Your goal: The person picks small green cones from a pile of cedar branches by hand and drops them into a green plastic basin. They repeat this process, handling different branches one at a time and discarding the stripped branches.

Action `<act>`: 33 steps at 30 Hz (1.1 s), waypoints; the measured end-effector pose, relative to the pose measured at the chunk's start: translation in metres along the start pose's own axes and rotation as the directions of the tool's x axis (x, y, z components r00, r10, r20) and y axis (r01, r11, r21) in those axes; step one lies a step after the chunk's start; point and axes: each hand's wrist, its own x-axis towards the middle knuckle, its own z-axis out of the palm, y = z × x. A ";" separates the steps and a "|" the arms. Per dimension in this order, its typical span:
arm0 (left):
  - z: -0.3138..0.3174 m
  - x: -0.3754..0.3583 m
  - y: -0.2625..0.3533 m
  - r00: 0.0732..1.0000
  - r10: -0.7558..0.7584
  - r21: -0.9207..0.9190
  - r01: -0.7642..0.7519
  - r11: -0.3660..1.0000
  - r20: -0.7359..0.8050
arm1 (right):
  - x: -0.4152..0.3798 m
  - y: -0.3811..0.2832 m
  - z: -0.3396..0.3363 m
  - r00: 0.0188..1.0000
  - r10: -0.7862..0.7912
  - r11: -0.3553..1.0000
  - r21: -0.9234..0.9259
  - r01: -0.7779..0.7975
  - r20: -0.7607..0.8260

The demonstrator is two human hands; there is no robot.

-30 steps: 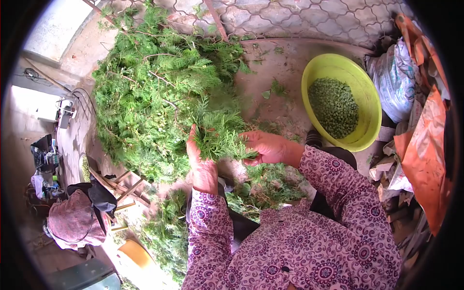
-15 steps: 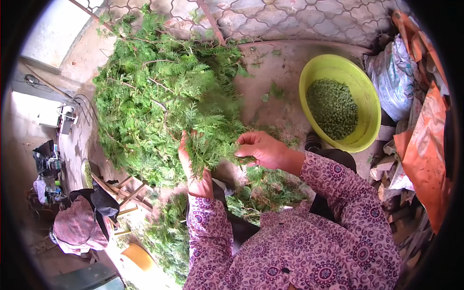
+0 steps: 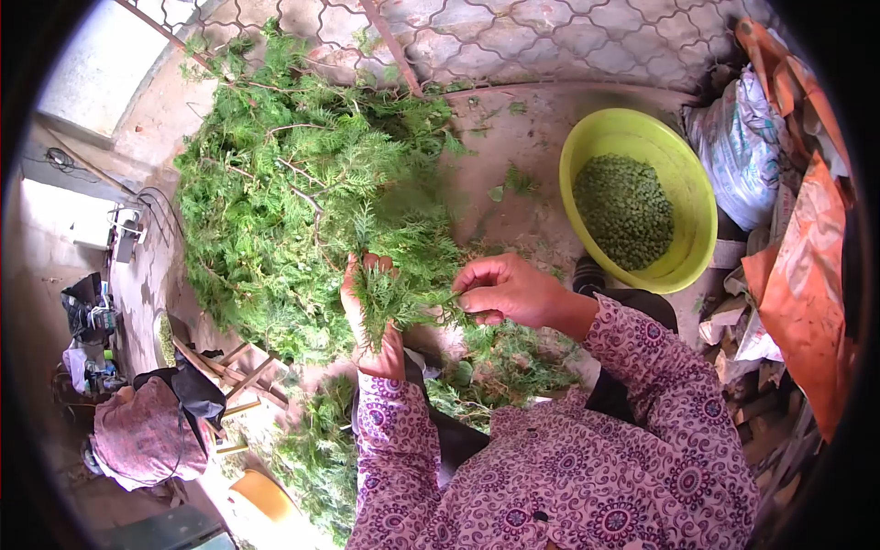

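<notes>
My left hand point(image 3: 368, 316) is closed around a leafy evergreen branch point(image 3: 390, 291), its flat green sprays hanging over the fingers. At the branch's right side my right hand point(image 3: 502, 291) pinches the tip of a spray between thumb and fingers; whether a small cone is in the pinch is hidden. Behind both hands rises a large heap of cut evergreen branches point(image 3: 266, 202). To the right stands a yellow-green basin point(image 3: 701, 197) with many small round green cones point(image 3: 623, 209) in it.
More cut greenery point(image 3: 518, 362) lies by my legs. A white woven sack point(image 3: 733, 147) and an orange sheet point(image 3: 802, 293) are at the right. Wire mesh point(image 3: 550, 41) runs along the back. A wooden stool point(image 3: 243, 371) and a yellow bowl point(image 3: 261, 495) stand at the left.
My right hand has shifted slightly right and down, still pinching at the spray. My left hand keeps its hold on the branch. The whole view has moved a little.
</notes>
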 end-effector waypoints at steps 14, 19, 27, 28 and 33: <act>-0.011 0.003 -0.007 0.989 -0.060 -0.104 0.074 0.992 0.133 | -0.002 0.000 -0.003 0.974 0.110 0.951 0.266 -0.161 0.196; -0.015 0.006 -0.005 0.988 -0.059 -0.034 0.065 0.997 0.144 | -0.005 -0.002 0.001 0.986 0.109 0.968 0.214 -0.134 0.124; -0.034 0.010 0.002 0.994 0.102 0.127 -0.107 0.986 0.043 | -0.018 -0.010 -0.009 0.983 0.151 0.989 -0.015 -0.150 0.106; -0.036 0.014 0.014 0.983 0.179 0.180 -0.182 0.967 0.034 | -0.024 -0.014 -0.013 0.976 0.193 0.975 -0.127 -0.180 0.100; -0.065 0.034 0.028 0.649 -0.098 -0.094 0.255 0.963 0.755 | -0.029 -0.033 -0.072 0.593 -0.766 0.125 -0.846 0.518 0.250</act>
